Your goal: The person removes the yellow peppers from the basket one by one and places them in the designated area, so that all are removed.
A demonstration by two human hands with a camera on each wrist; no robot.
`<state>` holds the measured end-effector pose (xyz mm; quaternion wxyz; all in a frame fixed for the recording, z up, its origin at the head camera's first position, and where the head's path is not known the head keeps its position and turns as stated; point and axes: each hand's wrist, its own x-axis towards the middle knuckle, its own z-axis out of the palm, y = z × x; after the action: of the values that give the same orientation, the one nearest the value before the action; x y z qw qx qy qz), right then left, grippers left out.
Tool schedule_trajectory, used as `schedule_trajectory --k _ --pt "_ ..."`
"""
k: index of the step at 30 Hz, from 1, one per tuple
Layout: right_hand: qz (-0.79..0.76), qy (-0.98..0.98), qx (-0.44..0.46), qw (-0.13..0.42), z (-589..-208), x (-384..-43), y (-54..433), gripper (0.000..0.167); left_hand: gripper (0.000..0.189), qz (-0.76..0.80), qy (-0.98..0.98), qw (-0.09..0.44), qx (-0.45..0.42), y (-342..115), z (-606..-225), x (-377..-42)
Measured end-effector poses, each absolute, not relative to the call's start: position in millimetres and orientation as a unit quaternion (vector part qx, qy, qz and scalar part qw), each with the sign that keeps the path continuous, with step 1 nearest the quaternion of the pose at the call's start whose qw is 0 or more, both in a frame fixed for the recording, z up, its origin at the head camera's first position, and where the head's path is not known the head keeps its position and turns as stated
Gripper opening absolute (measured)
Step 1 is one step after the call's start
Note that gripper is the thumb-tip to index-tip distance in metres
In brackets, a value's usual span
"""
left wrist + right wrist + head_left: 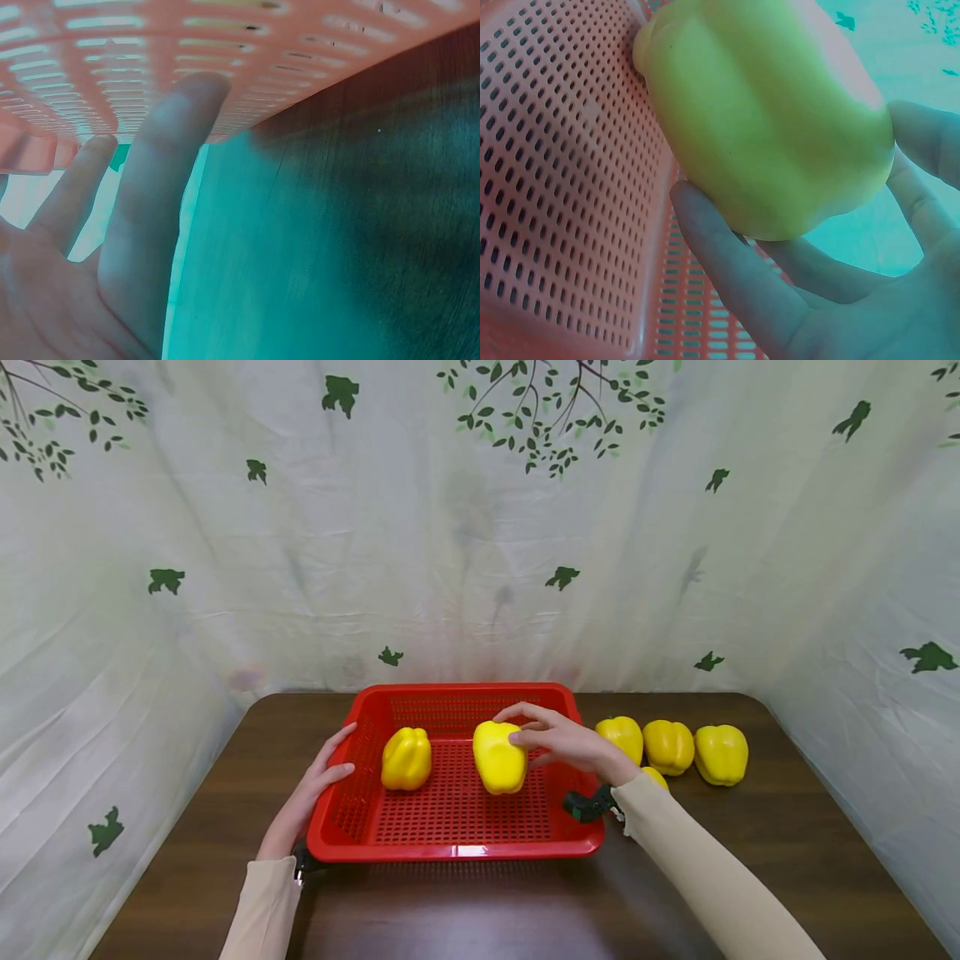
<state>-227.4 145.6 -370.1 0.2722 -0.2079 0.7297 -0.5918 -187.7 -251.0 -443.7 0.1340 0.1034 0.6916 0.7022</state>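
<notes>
In the head view my right hand point(558, 742) holds a yellow bell pepper point(498, 760) over the right half of a red plastic basket point(457, 853). The right wrist view shows fingers and thumb around the lower end of that bell pepper point(772, 120), with the perforated basket wall point(562, 180) beside it. Another yellow bell pepper point(407, 759) lies on the left part of the basket floor. My left hand point(318, 781) rests against the basket's left side, fingers extended. From the left wrist, straight fingers point(154, 180) touch the slotted outer wall point(150, 67).
Several yellow bell peppers point(669, 747) stand on the brown wooden table point(787, 827) right of the basket, one partly hidden behind the right forearm. A white curtain with green leaf prints point(465, 568) hangs behind and along both sides of the table.
</notes>
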Motion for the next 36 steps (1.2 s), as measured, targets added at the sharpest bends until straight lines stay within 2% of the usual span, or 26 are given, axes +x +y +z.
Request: schedule_trajectory --k 25,36 --pt "-0.613 0.734 -0.193 0.219 -360 -218 203 0.042 0.064 0.695 0.699 0.136 0.097 -252 -446 -188" --pt "-0.611 0.751 -0.149 0.2 -355 -211 226 0.043 0.063 0.696 0.698 0.137 0.098 -252 -446 -188"
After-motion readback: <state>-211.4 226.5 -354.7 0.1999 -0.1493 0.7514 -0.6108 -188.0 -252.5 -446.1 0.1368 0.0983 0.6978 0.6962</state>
